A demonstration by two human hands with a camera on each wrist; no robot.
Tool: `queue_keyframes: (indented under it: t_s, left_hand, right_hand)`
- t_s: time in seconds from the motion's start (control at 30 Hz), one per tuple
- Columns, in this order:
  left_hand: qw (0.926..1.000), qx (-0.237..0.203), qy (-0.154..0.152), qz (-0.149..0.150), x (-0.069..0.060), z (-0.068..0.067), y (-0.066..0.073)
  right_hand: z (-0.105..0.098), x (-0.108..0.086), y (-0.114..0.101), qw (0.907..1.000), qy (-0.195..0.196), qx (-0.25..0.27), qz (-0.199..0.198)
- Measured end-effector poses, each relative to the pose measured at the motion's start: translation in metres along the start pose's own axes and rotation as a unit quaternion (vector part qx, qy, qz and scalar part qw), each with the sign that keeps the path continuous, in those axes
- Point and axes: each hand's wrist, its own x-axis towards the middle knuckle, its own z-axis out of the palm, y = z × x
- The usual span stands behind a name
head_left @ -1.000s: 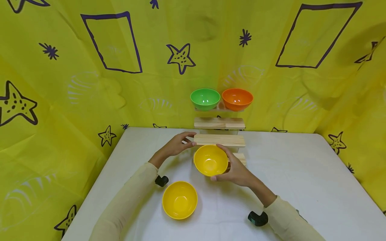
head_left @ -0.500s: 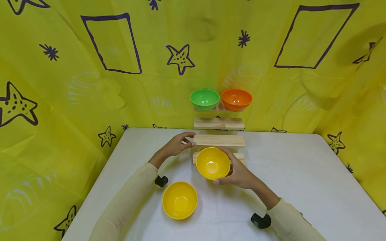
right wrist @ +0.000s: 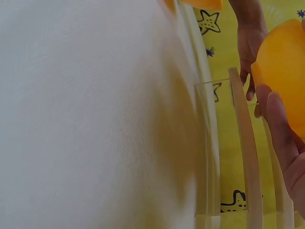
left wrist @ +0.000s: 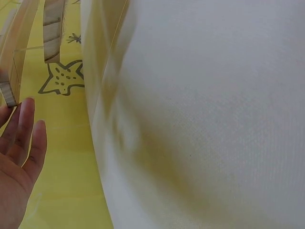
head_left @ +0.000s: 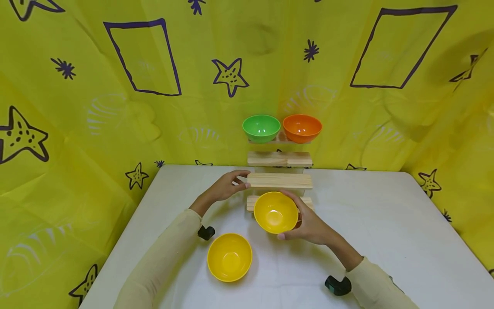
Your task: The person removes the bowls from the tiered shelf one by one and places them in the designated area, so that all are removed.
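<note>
Yellow plastic is the thing being handled: in the head view, the right hand (head_left: 310, 224) grasps a yellow bowl (head_left: 275, 213) at its side, thumb below and fingers around behind, with the mouth toward the camera. This bowl is in front of the lowest board (head_left: 252, 203) of a wooden stand (head_left: 279, 159); whether it touches, I cannot tell. The left hand (head_left: 227, 185) is at the left end of the next board up. I judge that the step in hand is placing the bowl at the stand — the left hand seems only to steady it — and the next move would call for a level bowl and a gentle release. The green bowl (head_left: 261, 129) and the orange bowl (head_left: 302, 129) sit side by side on the top board, and a second yellow bowl (head_left: 229, 258) stands on the white tablecloth (head_left: 386, 227), nearer to the person. Around the table hangs a yellow curtain (head_left: 197, 124) with starfish drawings. In the left wrist view, the left fingers are fairly straight, their tips at the board's end, without a clenched hold. In the right wrist view, fingers press the bowl's wall, and clear panels (right wrist: 207, 157) join the boards — soft shadows fall upon the cloth.
</note>
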Motion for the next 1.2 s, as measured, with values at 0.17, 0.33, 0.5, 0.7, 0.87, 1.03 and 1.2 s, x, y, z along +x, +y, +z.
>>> queue_keyframes:
  t_s: [0.17,0.33,0.5,0.7,0.87,1.03,1.2]
  left_hand:
    - [1.0,-0.001,-0.001,-0.001,-0.001,0.0,0.0]
    - [1.0,-0.003,-0.001,-0.003,0.0,0.0,0.0]
    - [1.0,-0.004,-0.001,-0.005,0.0,0.0,0.0]
    - [1.0,-0.004,-0.003,-0.006,-0.001,0.0,0.001]
    - [0.9999,-0.005,-0.003,-0.009,-0.001,-0.001,0.003]
    - [1.0,-0.004,-0.002,-0.007,-0.001,0.0,0.002]
    - [1.0,-0.002,-0.001,-0.005,0.0,0.0,0.002]
  right_hand:
    - [-0.002,-0.003,0.001,0.9999,-0.003,-0.007,0.013]
    - [-0.004,-0.006,0.004,0.9995,-0.016,-0.011,0.024]
    - [-0.005,-0.008,0.005,0.9994,-0.023,-0.016,0.019]
    - [-0.007,-0.011,0.005,0.9994,-0.029,-0.01,0.017]
    - [-0.007,-0.013,0.004,0.999,-0.039,-0.007,0.021]
    - [-0.007,-0.015,0.003,0.9986,-0.045,0.0,0.028]
    - [-0.008,-0.017,0.003,0.9979,-0.056,-0.001,0.032]
